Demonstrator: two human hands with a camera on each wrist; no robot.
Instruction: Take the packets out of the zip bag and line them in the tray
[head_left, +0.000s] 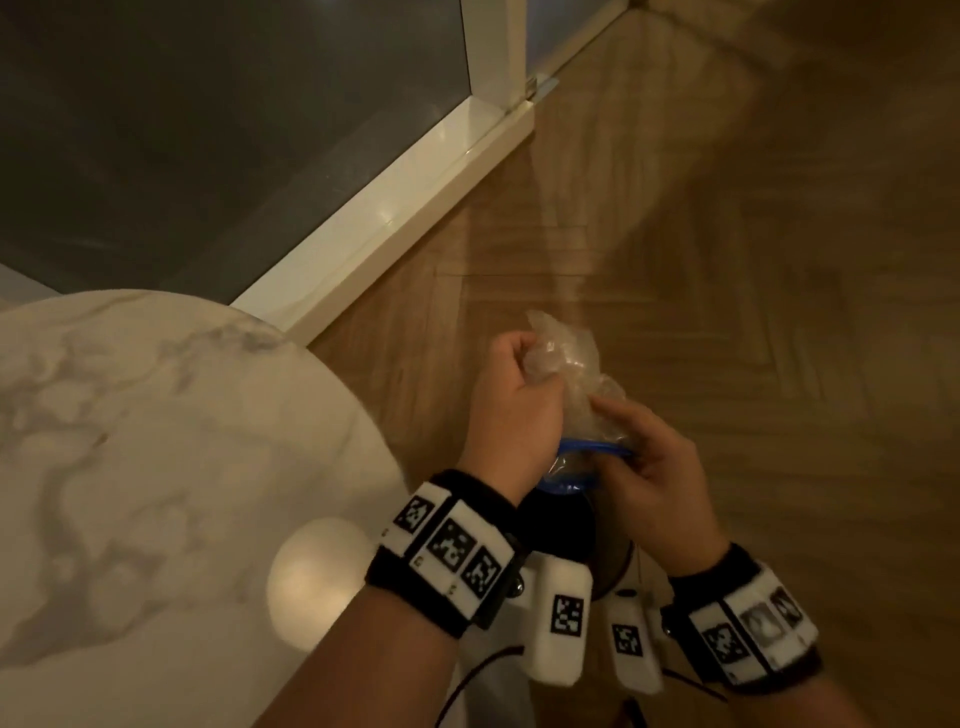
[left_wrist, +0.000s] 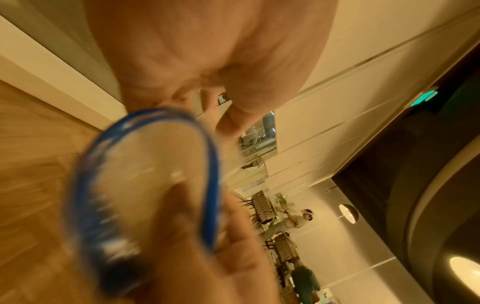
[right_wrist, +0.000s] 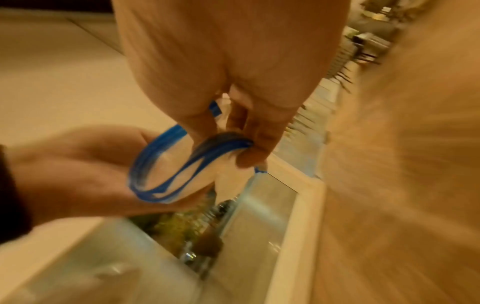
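Note:
A crumpled clear zip bag (head_left: 563, 353) with a blue zip rim (head_left: 592, 447) hangs in the air over the wooden floor, right of the table. My left hand (head_left: 530, 364) grips the bag's scrunched far end in a fist. My right hand (head_left: 610, 436) pinches the bag at the blue rim. The left wrist view shows the rim (left_wrist: 207, 185) gaping in an oval, blurred. In the right wrist view, fingers (right_wrist: 249, 152) pinch the twisted rim (right_wrist: 166, 170). I see no packets and no tray in any view.
A round white marble table (head_left: 156, 467) fills the lower left, its edge close to my left wrist. A white window frame (head_left: 395, 208) runs diagonally behind it. Herringbone wood floor (head_left: 727, 260) lies under the hands. Chairs and a person (left_wrist: 296, 220) are far off.

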